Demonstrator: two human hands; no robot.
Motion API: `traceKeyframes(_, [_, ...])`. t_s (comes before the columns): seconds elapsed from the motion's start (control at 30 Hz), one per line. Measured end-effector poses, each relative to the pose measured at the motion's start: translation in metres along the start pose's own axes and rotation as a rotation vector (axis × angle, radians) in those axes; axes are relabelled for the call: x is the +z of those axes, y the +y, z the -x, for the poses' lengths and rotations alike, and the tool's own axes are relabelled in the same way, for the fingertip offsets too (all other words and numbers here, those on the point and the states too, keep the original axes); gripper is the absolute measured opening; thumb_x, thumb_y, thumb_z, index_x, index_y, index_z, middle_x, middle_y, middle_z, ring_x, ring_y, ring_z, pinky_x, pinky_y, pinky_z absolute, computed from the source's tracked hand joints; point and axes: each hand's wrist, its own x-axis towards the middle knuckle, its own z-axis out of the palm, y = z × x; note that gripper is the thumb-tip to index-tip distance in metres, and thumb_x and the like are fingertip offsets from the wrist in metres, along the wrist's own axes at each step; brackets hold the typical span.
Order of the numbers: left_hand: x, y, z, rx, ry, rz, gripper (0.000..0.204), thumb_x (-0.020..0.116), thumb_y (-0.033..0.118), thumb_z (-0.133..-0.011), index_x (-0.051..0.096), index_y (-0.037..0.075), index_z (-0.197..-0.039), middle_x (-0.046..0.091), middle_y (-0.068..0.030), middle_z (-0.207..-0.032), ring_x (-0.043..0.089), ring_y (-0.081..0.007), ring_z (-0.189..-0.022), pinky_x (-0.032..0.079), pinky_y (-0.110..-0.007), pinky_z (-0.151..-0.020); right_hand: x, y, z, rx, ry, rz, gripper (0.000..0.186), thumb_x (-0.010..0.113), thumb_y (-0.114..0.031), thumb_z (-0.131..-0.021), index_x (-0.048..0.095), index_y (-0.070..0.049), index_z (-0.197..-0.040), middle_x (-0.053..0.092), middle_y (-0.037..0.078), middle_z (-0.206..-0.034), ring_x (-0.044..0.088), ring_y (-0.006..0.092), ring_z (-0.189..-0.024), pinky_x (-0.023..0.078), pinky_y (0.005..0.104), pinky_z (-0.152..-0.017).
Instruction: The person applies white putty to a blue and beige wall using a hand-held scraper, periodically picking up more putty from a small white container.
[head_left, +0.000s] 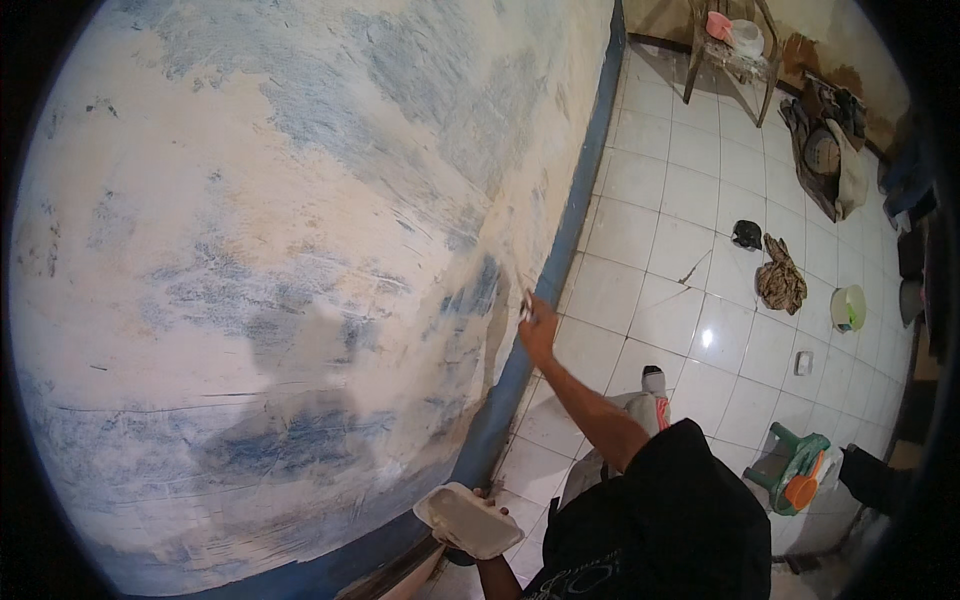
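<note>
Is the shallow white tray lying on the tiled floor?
No, the left hand holds the shallow white tray beside the patchy white-blue wall.

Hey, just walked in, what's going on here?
A person is at a wall patchy with white and blue. Their right hand holds a small tool at the wall's lower part; whether it touches is unclear. Their left hand holds a shallow white tray. On the tiled floor to the right lie a crumpled brown cloth and a green stool.
</note>
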Motion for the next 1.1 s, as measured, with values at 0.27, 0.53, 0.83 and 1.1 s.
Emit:
traceKeyframes(0.27, [-0.038, 0.026, 0.013, -0.002, -0.243, -0.009, 0.089, 0.059, 0.068, -0.077, 0.027, 0.023, -0.147, 0.031, -0.0236, -0.144, 0.042, -0.047, -0.12, 0.035, -0.07, -0.091, 0.042, 0.008, -0.07, 0.562, 0.002, 0.176, 0.026, 0.059, -0.01, -0.066, 0.067, 0.004, -0.087, 0.062, 0.026, -0.071, 0.061, 0.0407, -0.065, 0.047, 0.0443, -0.06])
traceKeyframes(0.53, [-0.021, 0.014, 0.012, -0.002, -0.238, -0.001, 0.09, 0.06, 0.067, -0.077, 0.025, 0.023, -0.148, 0.027, -0.0249, -0.145, 0.042, -0.0479, -0.121, 0.035, -0.07, -0.092, 0.03, -0.093, -0.049, 0.208, -0.182, 0.168, 0.021, 0.063, -0.011, -0.067, 0.066, 0.005, -0.081, 0.06, 0.023, -0.065, 0.06, 0.041, -0.067, 0.047, 0.0461, -0.062])
traceKeyframes(0.83, [0.012, 0.013, -0.007, -0.045, -0.089, -0.111, 0.099, 0.049, 0.078, -0.074, 0.025, 0.015, -0.146, 0.049, -0.0244, -0.126, 0.055, -0.0418, -0.105, 0.044, -0.065, -0.079, -0.003, -0.002, -0.048, 0.442, -0.22, 0.178, 0.021, 0.062, -0.015, -0.066, 0.061, 0.005, -0.07, 0.061, 0.024, -0.066, 0.061, 0.0398, -0.061, 0.048, 0.046, -0.059])
traceKeyframes(1.1, [-0.003, 0.009, 0.007, -0.004, -0.143, -0.007, 0.103, 0.052, 0.078, -0.072, 0.022, 0.014, -0.148, 0.038, -0.0251, -0.136, 0.048, -0.0474, -0.113, 0.041, -0.068, -0.082, 0.018, -0.11, -0.074, 0.376, -0.246, 0.025, 0.016, 0.057, -0.01, -0.064, 0.06, 0.006, -0.064, 0.058, 0.025, -0.06, 0.06, 0.0386, -0.057, 0.048, 0.0453, -0.058])
